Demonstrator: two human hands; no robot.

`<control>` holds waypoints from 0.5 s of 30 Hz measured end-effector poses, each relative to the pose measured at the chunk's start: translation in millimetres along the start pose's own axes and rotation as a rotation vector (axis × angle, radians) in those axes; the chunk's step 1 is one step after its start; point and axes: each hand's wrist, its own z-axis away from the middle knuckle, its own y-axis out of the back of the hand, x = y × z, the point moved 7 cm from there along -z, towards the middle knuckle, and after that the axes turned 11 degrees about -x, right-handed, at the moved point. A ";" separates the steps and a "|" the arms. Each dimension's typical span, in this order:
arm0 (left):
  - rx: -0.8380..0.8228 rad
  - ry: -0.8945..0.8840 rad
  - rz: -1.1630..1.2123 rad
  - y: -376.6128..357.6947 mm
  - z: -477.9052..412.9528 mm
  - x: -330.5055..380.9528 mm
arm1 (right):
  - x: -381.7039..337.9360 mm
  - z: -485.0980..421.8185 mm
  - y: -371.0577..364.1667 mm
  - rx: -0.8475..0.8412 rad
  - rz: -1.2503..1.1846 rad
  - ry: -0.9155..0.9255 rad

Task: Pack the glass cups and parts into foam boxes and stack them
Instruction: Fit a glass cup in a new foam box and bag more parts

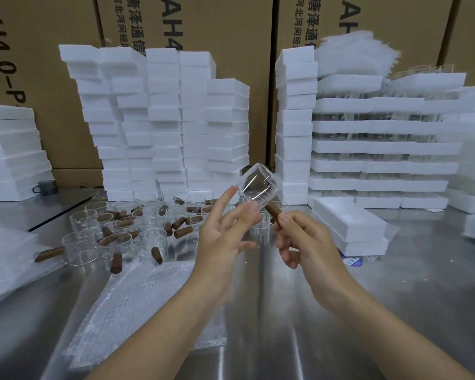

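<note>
Right at the centre, the right hand's point(307, 242) thumb and curled fingers grip a brown wooden handle point(273, 211). The handle sticks out from a clear glass cup point(255, 185), which is held in the air and tilted on its side above the table. The left hand point(222, 242) is loosely spread, with its thumb and one fingertip just touching the glass, probably to steady or turn it while the handle is checked or seated.

Just beside the right hand, on the steel table point(395, 311), an open foam box point(348, 218) sits on another one, near enough to be the likely place for this cup. To the left lie more loose cups point(107, 237) and separate wooden handles point(183, 231), apparently waiting their turn. A sheet of bubble wrap point(148, 297) lies in front of them. Behind, white foam boxes point(162, 119) are stacked high against cardboard cartons point(203, 23).
</note>
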 end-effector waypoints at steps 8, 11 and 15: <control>0.085 0.084 0.020 11.5 -0.5 -2.0 | -8.4 0.2 -1.1 -0.004 0.123 0.059; 0.081 0.158 0.053 12.5 -1.4 -7.1 | -16.8 3.1 7.6 0.076 0.233 0.138; 0.021 0.254 0.132 8.5 -2.2 -15.6 | -23.2 7.7 15.0 0.149 0.439 0.192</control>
